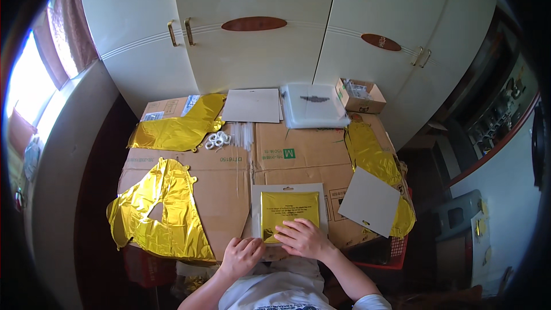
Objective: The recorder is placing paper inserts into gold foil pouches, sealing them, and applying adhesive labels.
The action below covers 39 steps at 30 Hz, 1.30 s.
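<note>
Near the table's front edge lies a grey card (pixel 257 198) with a hanger hole at its top. On it rests a folded gold foil packet (pixel 290 201) with dark print. My right hand (pixel 304 239) lies on the packet's lower right part, fingers stretched out and apart. At the lower left corner of the card, my left hand (pixel 243 256) is closed with curled fingers; whatever they pinch is hidden. Left of it a flat gold foil balloon (pixel 172 195) with a hole in its middle spreads over the table edge.
Cardboard (pixel 224 181) covers the table. Behind are another gold foil balloon (pixel 178 129), white rings (pixel 217 140), clear straws (pixel 241 136), grey cards (pixel 251 105), a stack of clear bags (pixel 315 106) and a small box (pixel 361 99). At right, a grey card (pixel 369 201) overlaps gold foil (pixel 373 152).
</note>
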Available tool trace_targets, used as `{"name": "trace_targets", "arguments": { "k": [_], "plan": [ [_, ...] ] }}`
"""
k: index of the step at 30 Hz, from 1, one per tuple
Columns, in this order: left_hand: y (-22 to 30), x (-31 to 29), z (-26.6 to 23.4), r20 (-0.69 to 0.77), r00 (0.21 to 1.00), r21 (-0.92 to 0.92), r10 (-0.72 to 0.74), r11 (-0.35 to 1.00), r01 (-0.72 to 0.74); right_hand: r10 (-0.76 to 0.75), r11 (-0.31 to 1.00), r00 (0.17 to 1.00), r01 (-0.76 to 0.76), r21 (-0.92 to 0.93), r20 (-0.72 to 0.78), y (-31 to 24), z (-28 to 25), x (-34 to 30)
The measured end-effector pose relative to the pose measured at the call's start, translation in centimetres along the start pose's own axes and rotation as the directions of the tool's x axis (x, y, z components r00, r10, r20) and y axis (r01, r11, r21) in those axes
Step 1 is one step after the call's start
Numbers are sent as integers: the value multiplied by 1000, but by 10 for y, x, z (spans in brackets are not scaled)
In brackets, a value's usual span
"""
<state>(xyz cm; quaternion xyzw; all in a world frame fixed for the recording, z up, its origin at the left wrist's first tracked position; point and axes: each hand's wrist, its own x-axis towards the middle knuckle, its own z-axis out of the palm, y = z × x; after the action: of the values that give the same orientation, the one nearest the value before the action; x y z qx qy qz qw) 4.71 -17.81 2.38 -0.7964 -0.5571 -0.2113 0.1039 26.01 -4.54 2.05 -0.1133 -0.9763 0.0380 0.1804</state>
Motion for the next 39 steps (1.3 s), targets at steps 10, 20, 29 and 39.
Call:
{"name": "trace_targets", "arguments": {
  "k": [10, 20, 29, 39],
  "plan": [
    [13, -13, 1, -10, 991, -77, -130, 989, 129, 205, 976, 978, -206, 69, 24, -30, 7, -19],
    [-6, -25, -16, 105, 975, -267, -198, 938, 219, 206, 972, 966, -184, 144, -157, -65, 1, 6],
    [-22, -32, -16, 201, 975, -323, -95, 933, 157, 352, 932, 933, -343, 118, -76, -101, 36, 24],
    [-20, -28, -15, 188, 980, -275, -66, 954, 117, 358, 927, 931, -347, 146, -63, -101, 39, 22]
  ]
}}
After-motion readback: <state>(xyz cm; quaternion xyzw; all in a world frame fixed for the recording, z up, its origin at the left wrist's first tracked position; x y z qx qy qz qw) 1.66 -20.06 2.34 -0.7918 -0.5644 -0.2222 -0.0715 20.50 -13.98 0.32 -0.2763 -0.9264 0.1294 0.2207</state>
